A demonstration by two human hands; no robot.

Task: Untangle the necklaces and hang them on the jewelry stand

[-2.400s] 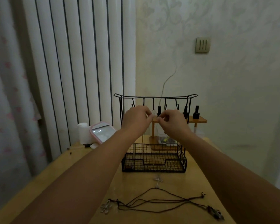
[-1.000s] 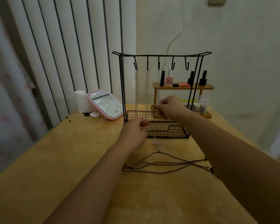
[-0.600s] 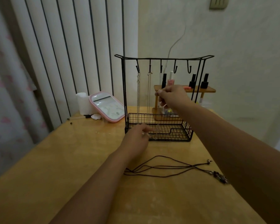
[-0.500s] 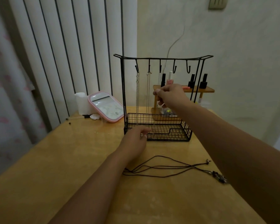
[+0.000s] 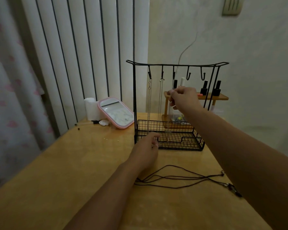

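Silver chain [image 5: 168,125], pinched in the right hand [image 5: 184,99] below the jewelry stand [image 5: 176,64]'s third hook, needs lifting onto it while the loosely curled, empty left hand [image 5: 145,151] hovers at the basket's front-left corner.

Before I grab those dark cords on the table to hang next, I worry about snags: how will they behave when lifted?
The dark cords probably go limp and drape, since they lie in loose overlapping curves. They look light. Small fittings at their right ends could catch each other.
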